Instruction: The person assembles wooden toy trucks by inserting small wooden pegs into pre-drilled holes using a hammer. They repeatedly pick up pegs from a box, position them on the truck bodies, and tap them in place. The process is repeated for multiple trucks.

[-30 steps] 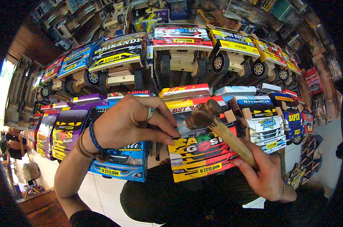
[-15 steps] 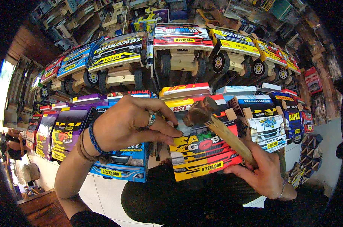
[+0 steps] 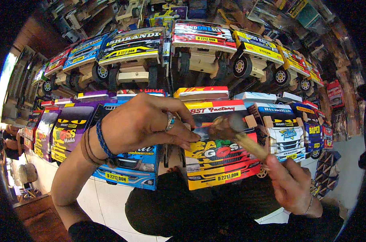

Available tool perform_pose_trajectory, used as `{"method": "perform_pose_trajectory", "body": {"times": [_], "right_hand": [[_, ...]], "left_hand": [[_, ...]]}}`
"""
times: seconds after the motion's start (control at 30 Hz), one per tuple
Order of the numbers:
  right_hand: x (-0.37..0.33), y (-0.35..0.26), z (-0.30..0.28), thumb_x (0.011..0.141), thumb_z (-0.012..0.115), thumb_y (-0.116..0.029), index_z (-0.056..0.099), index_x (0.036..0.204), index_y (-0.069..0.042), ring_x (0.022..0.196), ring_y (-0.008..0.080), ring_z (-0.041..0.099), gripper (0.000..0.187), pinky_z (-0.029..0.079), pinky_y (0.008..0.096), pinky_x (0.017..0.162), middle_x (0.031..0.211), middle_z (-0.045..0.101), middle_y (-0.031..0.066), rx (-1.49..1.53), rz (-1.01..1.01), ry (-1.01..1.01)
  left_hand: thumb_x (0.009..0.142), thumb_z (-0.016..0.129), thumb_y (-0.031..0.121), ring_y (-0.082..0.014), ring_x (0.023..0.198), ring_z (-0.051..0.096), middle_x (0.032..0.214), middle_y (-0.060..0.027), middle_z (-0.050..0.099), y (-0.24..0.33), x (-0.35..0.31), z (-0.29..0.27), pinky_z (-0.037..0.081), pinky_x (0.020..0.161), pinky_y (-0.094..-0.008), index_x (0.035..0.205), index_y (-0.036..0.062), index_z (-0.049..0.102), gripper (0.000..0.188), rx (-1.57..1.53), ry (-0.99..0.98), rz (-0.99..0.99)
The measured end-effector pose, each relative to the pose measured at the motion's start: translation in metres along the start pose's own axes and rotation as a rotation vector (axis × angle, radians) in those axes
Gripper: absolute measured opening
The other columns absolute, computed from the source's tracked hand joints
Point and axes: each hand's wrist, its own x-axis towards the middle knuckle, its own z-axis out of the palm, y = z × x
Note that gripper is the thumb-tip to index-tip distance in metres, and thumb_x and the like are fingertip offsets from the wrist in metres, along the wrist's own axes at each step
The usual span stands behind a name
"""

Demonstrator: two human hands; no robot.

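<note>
A boxy blue toy truck [image 3: 128, 171] with a glossy front is partly hidden by the left hand [image 3: 144, 123], whose thumb and fingers draw close at the yellow-and-red truck [image 3: 215, 165] — I can't tell whether they pinch anything. That slick, printed front lies between the hands, below a hammer [image 3: 251, 146] with a blurred head and a wooden handle. The right hand [image 3: 291, 183] grips the handle. White floor tiles [image 3: 92, 199] show below the hands; beyond them — trucks on pale wooden chassis [image 3: 133, 76].
</note>
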Motion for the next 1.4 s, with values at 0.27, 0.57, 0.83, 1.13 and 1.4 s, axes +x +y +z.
{"method": "perform_pose_trajectory", "body": {"times": [0.27, 0.57, 0.83, 1.13, 1.4], "right_hand": [[-0.002, -0.001, 0.0, 0.072, 0.069, 0.004, 0.056, 0.138, -0.013, 0.056, 0.0246, 0.054, 0.07, 0.045, 0.0385, 0.047, 0.08, 0.052, 0.0098, -0.293, -0.028, -0.101], [-0.009, -0.003, 0.012, 0.074, 0.072, -0.005, 0.06, 0.137, -0.022, 0.056, 0.0168, 0.047, 0.066, 0.042, 0.0333, 0.048, 0.076, 0.047, 0.004, -0.395, -0.062, 0.066], [-0.002, -0.006, 0.0, 0.073, 0.068, 0.008, 0.055, 0.139, -0.009, 0.052, 0.0237, 0.049, 0.069, 0.042, 0.0372, 0.045, 0.072, 0.05, 0.0089, -0.139, 0.001, 0.03], [0.0, -0.005, -0.004, 0.074, 0.065, 0.012, 0.049, 0.143, -0.007, 0.055, 0.0251, 0.054, 0.074, 0.044, 0.0365, 0.047, 0.074, 0.055, 0.012, -0.119, -0.029, 0.07], [0.001, 0.002, 0.0, 0.07, 0.071, 0.003, 0.055, 0.14, -0.013, 0.051, 0.0188, 0.05, 0.074, 0.042, 0.035, 0.04, 0.075, 0.051, 0.0062, -0.195, -0.01, 0.145]], "left_hand": [[0.083, 0.073, 0.014, -0.0257, 0.088, 0.07, 0.098, -0.011, 0.069, 0.003, -0.002, 0.003, 0.056, 0.076, -0.0343, 0.096, 0.0065, 0.076, 0.016, -0.008, 0.013, -0.024], [0.077, 0.079, 0.016, -0.02, 0.088, 0.071, 0.101, -0.0071, 0.071, 0.0, -0.001, 0.003, 0.057, 0.073, -0.0301, 0.101, 0.0107, 0.077, 0.025, 0.053, 0.022, 0.012], [0.077, 0.078, 0.017, -0.0208, 0.089, 0.07, 0.098, -0.0068, 0.07, 0.001, -0.002, 0.003, 0.056, 0.075, -0.0314, 0.1, 0.0095, 0.077, 0.024, 0.047, 0.015, 0.03], [0.081, 0.074, 0.016, -0.0255, 0.087, 0.069, 0.097, -0.0086, 0.068, 0.0, -0.002, 0.002, 0.055, 0.074, -0.0351, 0.102, 0.0102, 0.076, 0.022, 0.074, 0.024, 0.015], [0.079, 0.077, 0.014, -0.0188, 0.086, 0.07, 0.098, -0.0067, 0.069, 0.001, -0.004, 0.006, 0.055, 0.074, -0.0298, 0.097, 0.0075, 0.077, 0.019, 0.084, 0.03, 0.01]]}}
